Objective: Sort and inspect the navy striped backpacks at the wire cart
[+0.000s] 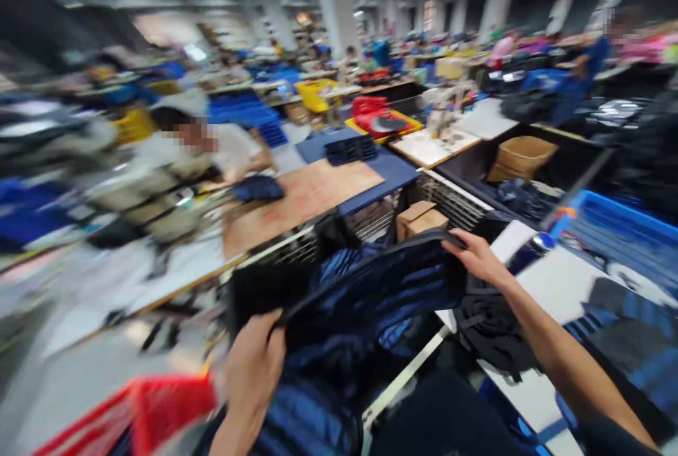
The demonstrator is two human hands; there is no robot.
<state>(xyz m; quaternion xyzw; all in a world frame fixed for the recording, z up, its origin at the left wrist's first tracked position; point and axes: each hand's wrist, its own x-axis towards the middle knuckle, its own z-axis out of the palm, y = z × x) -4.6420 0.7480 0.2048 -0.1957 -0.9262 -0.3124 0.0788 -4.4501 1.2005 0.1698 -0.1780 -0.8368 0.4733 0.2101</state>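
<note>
A dark blue and black fabric piece [381, 286] is stretched between my two hands, its black edge running along the top. My left hand [254, 354] is closed around its near left end. At the far right end, my right hand [477, 255] pinches the edge between thumb and fingers. More dark blue fabric [312, 414] lies below, beside my left hand. Under my right forearm sits a heap of black fabric pieces with straps [495, 329]. Motion blur hides the exact kind of the held piece.
A red crate [169, 403] stands at the lower left, a blue crate [625, 237] at the right. Beyond the held piece are a cardboard box [421, 219] and a brown board [301, 202] on a table. A co-worker [212, 138] sits at the left; another person [587, 68] stands far right.
</note>
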